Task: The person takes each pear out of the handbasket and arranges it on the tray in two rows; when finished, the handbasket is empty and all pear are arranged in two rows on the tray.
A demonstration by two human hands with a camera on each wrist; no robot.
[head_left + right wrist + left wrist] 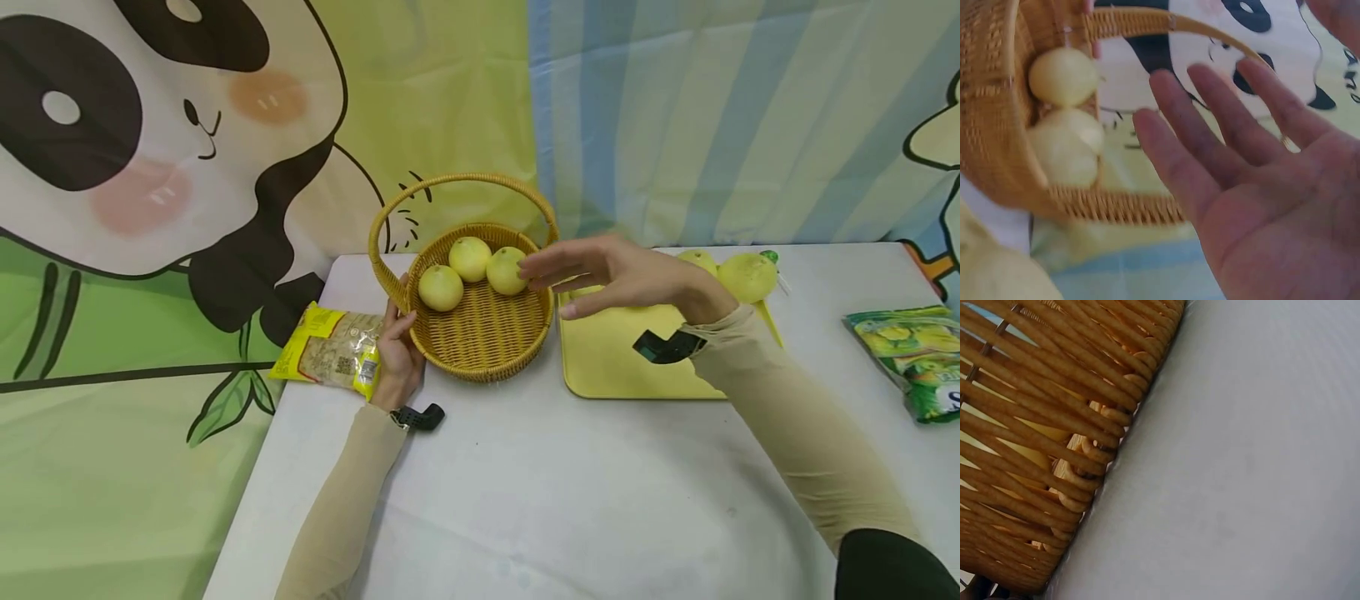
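Note:
A woven wicker basket (480,350) with a tall arched handle stands on the white table, holding three round pale yellow-green fruits (440,288). My left hand (400,358) grips the basket's left side near the handle's foot, its thumb at the rim. In the left wrist view the wicker wall (1041,425) hides that hand almost wholly. Above the gap between basket and yellow tray (622,367) hovers my right hand (615,271), fingers extended, holding nothing. Its bare palm (1285,231) shows in the right wrist view, with the fruits (1063,75) in the basket beyond.
More of the fruits (748,277) lie at the tray's far side, partly behind my right hand and wrist. A yellow-and-clear packet (333,346) lies left of my left hand. Far right is a green printed bag (911,354). A panda-printed backdrop (442,92) rises behind the table.

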